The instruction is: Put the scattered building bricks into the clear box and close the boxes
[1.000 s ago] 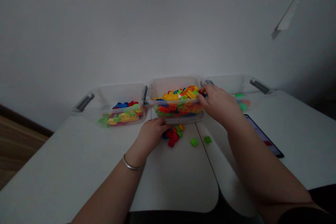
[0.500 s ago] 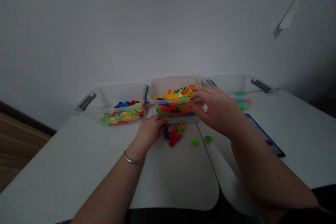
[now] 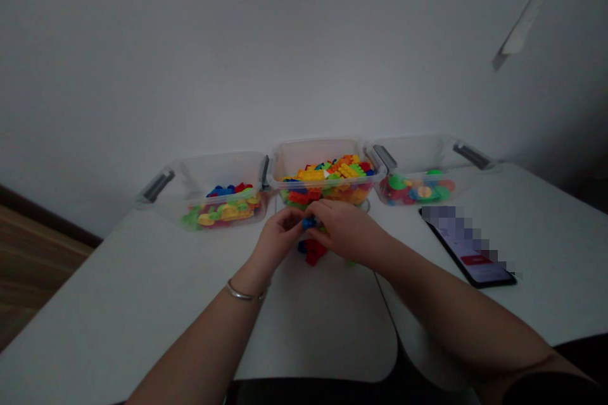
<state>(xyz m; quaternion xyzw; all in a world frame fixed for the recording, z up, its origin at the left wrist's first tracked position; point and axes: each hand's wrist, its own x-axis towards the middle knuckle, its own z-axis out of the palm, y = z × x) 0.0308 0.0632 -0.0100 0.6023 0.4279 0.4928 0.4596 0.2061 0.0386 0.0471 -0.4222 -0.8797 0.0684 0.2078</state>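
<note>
My left hand [image 3: 279,232] and my right hand [image 3: 342,231] meet just in front of the middle bin, with fingers closed around a small blue toy brick [image 3: 309,223]. Both sets of fingertips touch it, and they cover most of its shape. Directly below lie red building bricks [image 3: 313,250] on the white table, with a bit of blue beside them. A light green brick [image 3: 350,263] shows only in part under my right hand. Behind the hands stands the clear plastic bin [image 3: 327,183] of mixed yellow, orange, red and green bricks.
To the left is another clear bin [image 3: 223,202] with coloured pieces. A third clear bin [image 3: 418,180] on the right holds round green, red and blue pieces. A phone [image 3: 468,250] lies on the table [image 3: 323,329] at the right. A seam runs through the tabletop.
My right hand has come down and left from the middle bin to meet my left hand. A blue brick now shows between them. The right hand now hides most of the green bricks.
</note>
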